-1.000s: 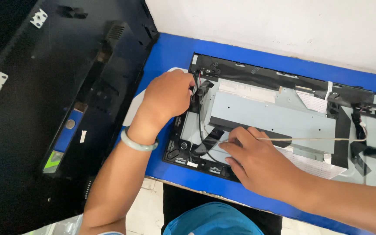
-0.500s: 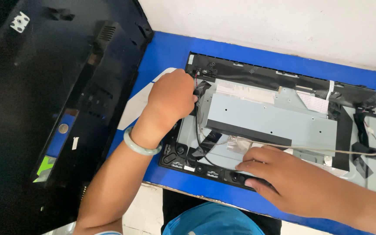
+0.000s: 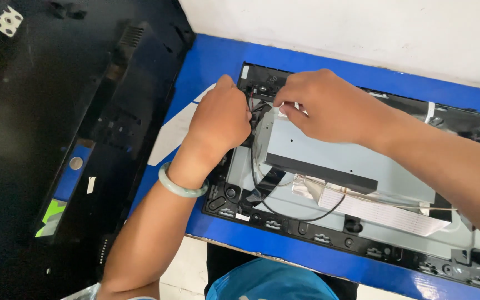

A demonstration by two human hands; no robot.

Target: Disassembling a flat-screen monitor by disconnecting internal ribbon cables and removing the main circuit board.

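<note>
An opened flat screen (image 3: 284,225) lies back-up on a blue table (image 3: 212,61), its black frame around a grey metal shield plate (image 3: 329,150). My left hand (image 3: 220,122), with a pale green bangle (image 3: 180,186) on the wrist, is curled at the plate's upper left corner, fingers closed around thin black and red wires (image 3: 254,103). My right hand (image 3: 323,105) reaches across from the right and pinches something small and white at that same corner. A black cable (image 3: 262,189) loops down from there over the plate's left edge. A white flat ribbon cable (image 3: 379,211) lies below the plate.
A large black plastic back cover (image 3: 56,139) leans at the left, overlapping the table's edge. A white wall (image 3: 362,28) runs behind the table. Blue cloth (image 3: 262,280) shows at the bottom edge, just in front of the table's near rim.
My right hand has left the lower edge of the screen and moved up and left to the upper left corner, beside my left hand. The left hand has stayed put.
</note>
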